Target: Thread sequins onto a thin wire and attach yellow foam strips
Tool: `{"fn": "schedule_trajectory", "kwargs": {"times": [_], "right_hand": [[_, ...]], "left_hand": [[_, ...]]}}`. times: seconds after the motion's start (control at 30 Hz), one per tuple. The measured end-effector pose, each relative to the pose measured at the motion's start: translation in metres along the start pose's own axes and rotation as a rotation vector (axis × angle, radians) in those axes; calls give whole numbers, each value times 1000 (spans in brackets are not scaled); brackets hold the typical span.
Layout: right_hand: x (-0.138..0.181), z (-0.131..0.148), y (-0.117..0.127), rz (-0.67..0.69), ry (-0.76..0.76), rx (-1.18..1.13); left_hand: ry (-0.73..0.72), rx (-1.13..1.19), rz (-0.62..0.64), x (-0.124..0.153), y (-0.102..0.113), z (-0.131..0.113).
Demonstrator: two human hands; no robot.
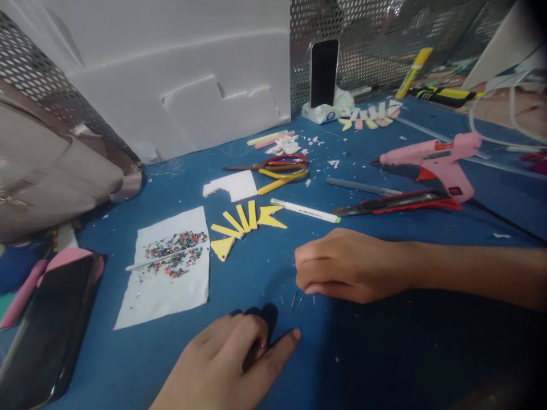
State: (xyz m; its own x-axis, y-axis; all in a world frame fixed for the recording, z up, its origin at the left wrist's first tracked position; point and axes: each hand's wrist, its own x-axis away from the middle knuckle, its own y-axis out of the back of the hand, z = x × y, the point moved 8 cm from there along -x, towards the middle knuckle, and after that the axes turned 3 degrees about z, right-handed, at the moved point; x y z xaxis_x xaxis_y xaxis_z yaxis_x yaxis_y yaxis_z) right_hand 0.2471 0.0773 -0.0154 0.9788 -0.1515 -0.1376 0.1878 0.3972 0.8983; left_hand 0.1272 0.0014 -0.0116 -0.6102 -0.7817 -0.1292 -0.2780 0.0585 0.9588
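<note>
Low in the head view, my left hand (228,356) rests on the blue tabletop (265,273), its fingers bent and its thumb stretched out apart from them; nothing shows in it. My right hand (352,265) is closed, knuckles up, with its fingertips down near the tabletop; whatever they may pinch is hidden. Just below those fingertips lie some thin slivers (294,300). Beyond the hands, yellow foam pieces (253,215) lie fanned out, several strips between pointed ones. A white marker with green ends (305,210) lies close to my right hand.
On the left are a paper sheet with glitter flakes (128,307) and a dark phone (47,330). Scissors (282,165) and a white foam offcut (239,185) lie farther back. A red cutter knife (397,204), a pink glue gun (444,159) and its cord are at right.
</note>
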Motion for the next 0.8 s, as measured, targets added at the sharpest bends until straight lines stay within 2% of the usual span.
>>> {"fn": "schedule_trajectory", "kwargs": {"times": [0.17,0.33,0.8], "right_hand": [[0,0,1,-17,9,-3],[-1,-1,1,-5,0,-18],[0,-1,1,-8,-4,-53]], "left_hand": [[25,-9,-4,-1,2,-1],[-21,-11,8,1,-2,1],[-34,-49,-10,-2,3,-4]]}}
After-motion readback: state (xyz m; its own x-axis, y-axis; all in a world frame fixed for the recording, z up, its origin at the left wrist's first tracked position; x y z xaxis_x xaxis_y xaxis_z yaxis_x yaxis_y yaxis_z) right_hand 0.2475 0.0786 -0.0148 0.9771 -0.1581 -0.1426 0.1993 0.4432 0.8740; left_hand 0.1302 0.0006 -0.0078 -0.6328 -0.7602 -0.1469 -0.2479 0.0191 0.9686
